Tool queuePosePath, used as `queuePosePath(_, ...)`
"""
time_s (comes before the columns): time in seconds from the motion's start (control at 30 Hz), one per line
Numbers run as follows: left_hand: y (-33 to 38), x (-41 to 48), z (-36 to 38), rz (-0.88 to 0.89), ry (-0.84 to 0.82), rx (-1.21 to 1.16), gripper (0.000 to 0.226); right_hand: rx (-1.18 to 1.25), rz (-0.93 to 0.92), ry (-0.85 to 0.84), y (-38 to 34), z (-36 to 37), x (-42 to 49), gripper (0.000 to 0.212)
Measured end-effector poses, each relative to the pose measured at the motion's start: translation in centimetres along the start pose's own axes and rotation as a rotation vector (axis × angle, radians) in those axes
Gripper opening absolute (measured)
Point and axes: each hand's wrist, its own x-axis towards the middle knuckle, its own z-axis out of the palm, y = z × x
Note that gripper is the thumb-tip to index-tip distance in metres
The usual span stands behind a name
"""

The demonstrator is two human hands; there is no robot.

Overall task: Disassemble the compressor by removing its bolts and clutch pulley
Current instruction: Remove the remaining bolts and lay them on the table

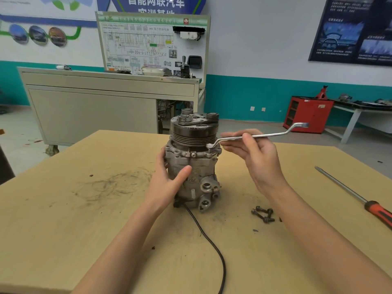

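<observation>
The compressor (191, 172) stands upright near the middle of the table (84, 230), with the clutch pulley (194, 132) on its top end. The pulley is dark and has grooves around it. My left hand (169, 179) grips the grey body from the left side: the thumb lies across the front and the other fingers go behind, where I cannot see them. My right hand (254, 153) holds the shaft of a wrench (261, 135), pinched between the thumb on top and the fingers below. The ring end of the wrench sits on a bolt (210, 149) at the flange just under the pulley, on the right side, and the shaft points out to the right, almost level.

A black cable (212, 245) runs from the base of the compressor toward me. Some loose bolts (263, 215) lie together on the table, near the compressor on its right. Farther right lies a screwdriver (356, 196) with a red and black handle, well apart from the bolts. Behind the table stand a grey bench (95, 107) and a red cabinet (307, 115).
</observation>
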Motion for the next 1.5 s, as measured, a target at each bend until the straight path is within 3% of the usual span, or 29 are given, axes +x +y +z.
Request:
queuePosePath(0.07,0.0,0.0,0.0,-0.002,-0.002,0.001,0.1,0.172,0.154,0.013,-0.1,-0.2,1.0,0.028)
queuePosePath(0.17,0.0,0.0,0.0,-0.004,-0.002,-0.01,0.101,0.097,0.081,0.092,-1.2,-0.5,2.4,0.025)
queuePosePath(0.3,-0.4,0.1,0.2,-0.001,0.006,-0.013,0.095,-0.481,-0.356,0.13,-4.1,0.1,2.9,0.019)
queuePosePath(0.37,-0.6,0.2,0.3,0.003,0.007,-0.012,0.095,-0.91,-0.654,0.041,-5.0,1.7,2.7,0.028)
queuePosePath(0.43,-0.6,0.2,0.3,0.003,0.005,-0.02,0.095,-1.249,-0.822,-0.102,-5.1,3.8,2.1,0.032)
queuePosePath(0.57,-0.6,0.2,0.3,0.016,0.005,-0.006,0.083,-1.636,-0.871,-0.274,-3.9,6.8,0.6,0.009)
queuePosePath(0.73,-0.6,0.4,0.4,0.023,0.022,0.009,0.071,-1.669,-0.847,-0.215,-2.7,7.8,-0.7,0.004)
queuePosePath(0.9,-0.7,0.3,0.4,0.012,0.023,0.014,0.087,-1.511,-0.87,-0.093,-2.0,7.3,-0.7,0.003)
queuePosePath(1.0,-0.8,0.3,0.2,-0.002,0.0,-0.023,0.101,-1.173,-0.841,-0.068,-1.2,4.8,-0.4,0.018)
queuePosePath(1.03,-0.7,0.3,0.1,0.001,-0.01,-0.034,0.102,-0.972,-0.734,-0.029,-1.0,3.8,-0.5,0.02)
queuePosePath(1.17,-0.6,0.3,0.2,0.003,-0.008,-0.035,0.102,0.036,0.031,0.038,-0.1,0.7,0.4,0.026)
queuePosePath(1.27,-0.7,0.3,0.2,-0.002,-0.016,-0.048,0.103,0.416,0.397,0.043,1.1,-0.5,2.7,0.021)
queuePosePath(1.4,-0.7,0.3,0.2,0.003,-0.018,-0.051,0.105,0.521,0.582,-0.037,2.0,-1.1,4.5,0.015)
queuePosePath(1.5,-0.6,0.3,0.2,0.006,-0.019,-0.053,0.104,0.446,0.481,-0.087,1.0,-1.4,5.0,0.018)
